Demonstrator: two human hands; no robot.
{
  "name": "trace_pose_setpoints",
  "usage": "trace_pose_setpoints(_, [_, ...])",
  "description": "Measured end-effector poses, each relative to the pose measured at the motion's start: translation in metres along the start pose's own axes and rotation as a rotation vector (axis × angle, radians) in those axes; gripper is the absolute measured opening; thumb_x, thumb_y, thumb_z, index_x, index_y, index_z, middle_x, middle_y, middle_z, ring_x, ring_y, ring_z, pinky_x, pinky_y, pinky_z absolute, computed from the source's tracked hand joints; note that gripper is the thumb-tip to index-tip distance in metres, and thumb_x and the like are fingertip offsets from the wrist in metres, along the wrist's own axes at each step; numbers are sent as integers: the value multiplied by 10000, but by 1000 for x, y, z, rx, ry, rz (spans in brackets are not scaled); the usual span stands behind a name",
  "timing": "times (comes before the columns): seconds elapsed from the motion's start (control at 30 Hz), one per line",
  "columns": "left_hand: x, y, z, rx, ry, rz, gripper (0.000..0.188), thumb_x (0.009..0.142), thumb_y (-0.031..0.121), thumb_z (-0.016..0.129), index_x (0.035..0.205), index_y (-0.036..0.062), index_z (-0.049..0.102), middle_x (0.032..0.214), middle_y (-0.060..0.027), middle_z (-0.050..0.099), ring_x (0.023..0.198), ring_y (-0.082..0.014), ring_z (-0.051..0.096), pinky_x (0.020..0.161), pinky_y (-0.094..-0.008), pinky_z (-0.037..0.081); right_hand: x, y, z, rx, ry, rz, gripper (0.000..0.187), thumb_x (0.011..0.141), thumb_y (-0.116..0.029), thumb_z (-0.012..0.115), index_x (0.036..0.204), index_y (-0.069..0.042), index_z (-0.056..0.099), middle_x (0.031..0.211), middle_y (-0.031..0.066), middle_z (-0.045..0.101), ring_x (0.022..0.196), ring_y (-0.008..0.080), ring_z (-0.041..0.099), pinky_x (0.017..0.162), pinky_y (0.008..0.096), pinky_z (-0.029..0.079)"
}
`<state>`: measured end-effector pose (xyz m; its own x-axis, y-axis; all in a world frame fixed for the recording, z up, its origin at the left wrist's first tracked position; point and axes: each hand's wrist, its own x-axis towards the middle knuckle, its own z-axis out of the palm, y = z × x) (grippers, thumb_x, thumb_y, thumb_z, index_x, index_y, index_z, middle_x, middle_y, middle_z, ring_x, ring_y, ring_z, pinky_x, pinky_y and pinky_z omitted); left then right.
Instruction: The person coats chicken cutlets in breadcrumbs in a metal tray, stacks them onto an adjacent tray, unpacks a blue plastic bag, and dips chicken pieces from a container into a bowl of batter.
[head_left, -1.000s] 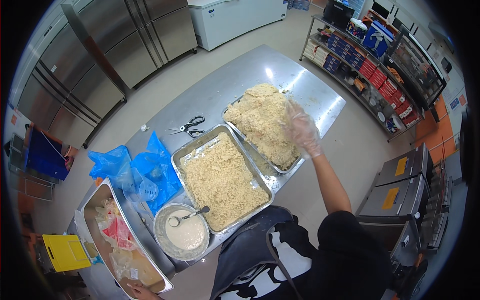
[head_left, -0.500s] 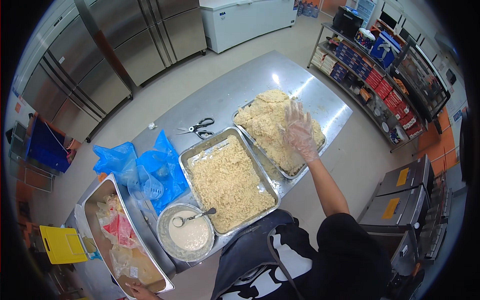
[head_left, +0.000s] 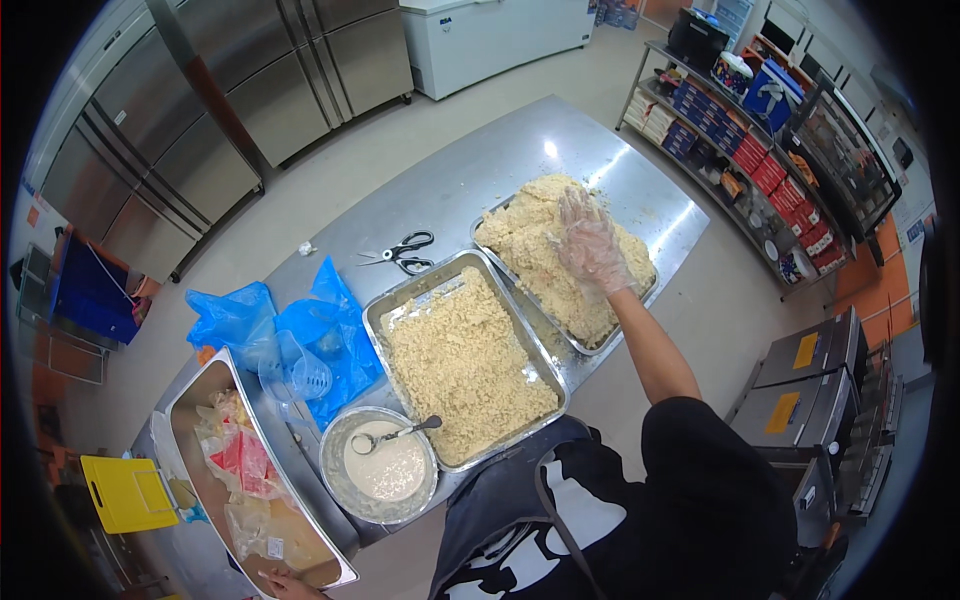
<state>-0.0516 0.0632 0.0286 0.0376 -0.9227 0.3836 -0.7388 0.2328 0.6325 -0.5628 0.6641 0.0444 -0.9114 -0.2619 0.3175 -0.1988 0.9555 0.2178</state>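
My right hand (head_left: 591,246), in a clear plastic glove, lies open and flat on a heap of pale, coarse crumb coating (head_left: 535,215). That heap fills the far metal tray (head_left: 640,300). A nearer metal tray (head_left: 375,325) holds a flatter layer of the same crumbs. Left of it stands a metal bowl (head_left: 332,480) of whitish batter with a small dark-handled ladle (head_left: 400,434) in it. At the bottom edge my left hand (head_left: 287,584) is bare and closed over the near rim of a deep steel tub (head_left: 335,560); part of this hand is cut off.
Crumpled plastic bags (head_left: 240,460) lie in the tub. Beside it are a clear measuring jug (head_left: 300,375) and blue plastic bags (head_left: 330,330). Black-handled scissors (head_left: 405,250) lie on the steel table (head_left: 460,190) behind the trays. A loaded shelf rack (head_left: 700,120) stands beyond, at right.
My right hand has shifted slightly left and up over the crumb heap, its fingers closer together. My left hand stays at the tub's rim. The whole view has shifted a little.
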Motion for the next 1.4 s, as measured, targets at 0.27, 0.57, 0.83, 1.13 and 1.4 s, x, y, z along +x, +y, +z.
trace_pose_setpoints(0.27, [10, -51, -2, -16, -24, 175, 445, 1018, 353, 502, 1307, 34, 614, 888, -131, 702, 739, -212, 611, 649, -382, 498, 22, -36, -62, 58, 193, 16, 639, 1019, -434, 410, 1522, -55, 300, 1588, 179, 268, 1482, 337, 229, 1193, 496, 221])
trace_pose_setpoints(0.57, [16, -31, 4, -231, -47, -117, 501, 1025, 402, 521, 939, -66, 680, 689, -89, 629, 641, -137, 566, 629, -316, 477, 21, -149, -77, 1098, -133, -196, 399, 970, -248, 580, 1313, -43, 577, 1331, 148, 601, 1245, 260, 551, 1066, 389, 413])
trace_pose_setpoints(0.83, [12, -16, -3, -136, -34, -134, 497, 1007, 421, 536, 935, -44, 696, 635, -98, 633, 611, -146, 584, 614, -318, 464, 35, -287, -92, 1068, -364, -774, 354, 900, -205, 668, 1221, -57, 645, 1233, 136, 655, 1123, 288, 621, 999, 387, 468])
trace_pose_setpoints(1.13, [9, -11, -8, -72, -36, -210, 535, 997, 463, 533, 960, -43, 699, 674, -91, 639, 681, -161, 607, 699, -307, 482, 52, -418, -189, 1269, -374, -1113, 321, 900, -233, 677, 1162, -48, 666, 1139, 153, 686, 1015, 294, 667, 892, 388, 519])
trace_pose_setpoints(1.4, [15, -5, -12, -45, -82, -191, 524, 1005, 435, 527, 969, -59, 696, 669, -126, 643, 643, -170, 606, 666, -314, 476, 87, -425, -125, 1022, 54, -983, 288, 909, -222, 660, 1141, -52, 690, 1130, 155, 701, 1011, 264, 681, 903, 345, 507])
